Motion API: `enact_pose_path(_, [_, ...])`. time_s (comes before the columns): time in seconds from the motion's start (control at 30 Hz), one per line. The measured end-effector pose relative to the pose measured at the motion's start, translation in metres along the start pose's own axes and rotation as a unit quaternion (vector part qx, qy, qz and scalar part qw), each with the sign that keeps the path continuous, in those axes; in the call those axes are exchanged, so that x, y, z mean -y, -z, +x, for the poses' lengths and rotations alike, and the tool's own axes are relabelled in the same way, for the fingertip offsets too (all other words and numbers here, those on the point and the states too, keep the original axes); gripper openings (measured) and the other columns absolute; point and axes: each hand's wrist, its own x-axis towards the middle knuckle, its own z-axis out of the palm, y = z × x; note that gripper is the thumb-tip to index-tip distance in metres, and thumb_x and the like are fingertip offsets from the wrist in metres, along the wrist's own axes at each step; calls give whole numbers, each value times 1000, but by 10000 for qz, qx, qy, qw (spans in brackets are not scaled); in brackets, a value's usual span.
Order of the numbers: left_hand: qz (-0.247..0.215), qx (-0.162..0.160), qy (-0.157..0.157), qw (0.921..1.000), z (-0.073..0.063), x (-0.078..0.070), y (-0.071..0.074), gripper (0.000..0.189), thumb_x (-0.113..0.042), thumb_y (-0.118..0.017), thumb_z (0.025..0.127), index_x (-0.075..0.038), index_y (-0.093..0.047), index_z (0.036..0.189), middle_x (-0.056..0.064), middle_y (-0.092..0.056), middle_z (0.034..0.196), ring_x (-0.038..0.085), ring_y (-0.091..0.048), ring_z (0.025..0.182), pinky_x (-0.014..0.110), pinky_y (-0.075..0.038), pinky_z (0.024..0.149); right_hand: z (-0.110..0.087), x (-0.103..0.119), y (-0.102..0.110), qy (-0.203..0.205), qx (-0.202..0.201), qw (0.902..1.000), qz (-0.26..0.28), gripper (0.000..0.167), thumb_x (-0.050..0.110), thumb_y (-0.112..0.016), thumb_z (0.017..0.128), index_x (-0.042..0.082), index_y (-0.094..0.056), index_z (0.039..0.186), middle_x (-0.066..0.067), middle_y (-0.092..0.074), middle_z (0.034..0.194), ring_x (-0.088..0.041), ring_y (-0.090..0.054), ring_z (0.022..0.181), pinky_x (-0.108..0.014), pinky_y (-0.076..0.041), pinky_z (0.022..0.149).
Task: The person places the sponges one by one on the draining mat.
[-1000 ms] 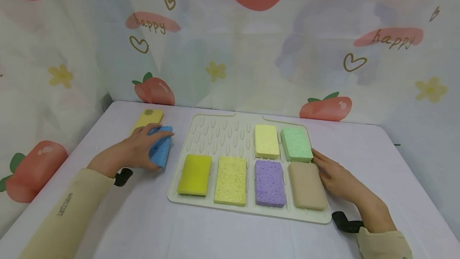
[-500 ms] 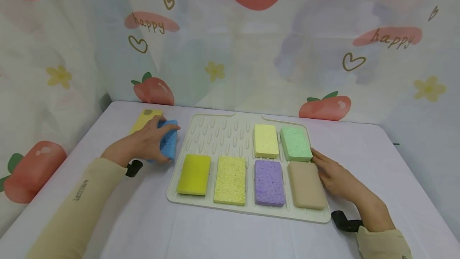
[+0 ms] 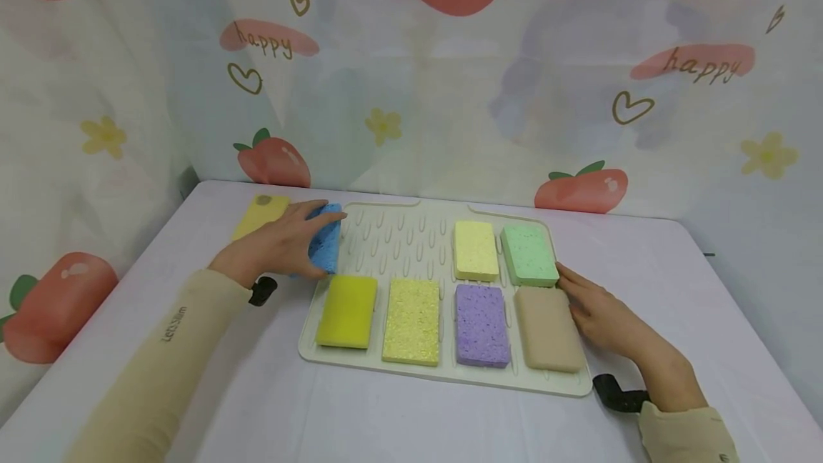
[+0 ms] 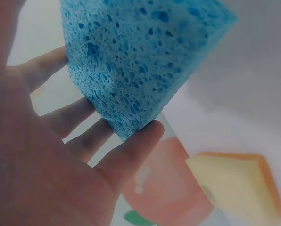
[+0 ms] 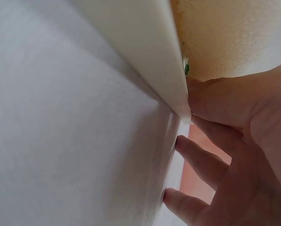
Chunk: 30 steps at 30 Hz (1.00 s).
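Note:
My left hand [image 3: 279, 245] holds a blue sponge [image 3: 326, 243] on edge between thumb and fingers, over the left rim of the pale ridged tray [image 3: 395, 234]. The left wrist view shows the sponge's porous face [image 4: 126, 61] and the fingertips along its edges. My right hand [image 3: 604, 316] rests against the tray's right edge, beside the beige sponge [image 3: 549, 329] and the green sponge [image 3: 530, 256]. In the right wrist view its thumb touches the tray rim [image 5: 145, 52], the other fingers loosely extended near the table.
On the tray's front row lie a bright yellow sponge [image 3: 347, 311], a speckled yellow sponge [image 3: 411, 321] and a purple sponge [image 3: 482, 326]. A pale yellow sponge [image 3: 476, 251] sits behind the purple one. Another yellow sponge [image 3: 260, 216] lies on the table left of the tray.
My left hand has carried the blue sponge rightward and slightly farther back, from beside the tray to over its left rim. The right hand has stayed in place.

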Motion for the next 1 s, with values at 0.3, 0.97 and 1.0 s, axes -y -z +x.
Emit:
enact_pose_path(0.3, [-36, 130, -112, 9998, 16, -18, 2, 94, -49, -83, 73, -28, -37, 153, 17, -23, 161, 38, -26, 146, 60, -43, 108, 1, 0, 0, 30, -18, 10000, 17, 47, -8, -54, 92, -13, -48, 139, -31, -37, 152, -52, -41, 135, -58, -38, 109])
enact_pose_path(0.97, [314, 278, -433, 9982, 44, -53, 6, 92, -52, -82, 74, -27, -39, 152, 15, -22, 163, 35, -26, 148, 54, -50, 102, 0, -1, -1, 160, -108, 9998, 74, 45, -6, -53, 94, -12, -49, 138, -31, -37, 152, -53, -42, 134, 2, -7, 102])
enact_pose_path(1.0, [314, 291, -445, 9981, 46, -55, 6, 92, -51, -82, 75, -28, -39, 152, 14, -21, 163, 34, -25, 148, 54, -50, 103, 0, -1, -1, 154, -103, 9998, 70, 45, -6, -53, 94, -12, -49, 138, -31, -37, 152, -53, -42, 135, 2, -7, 102])
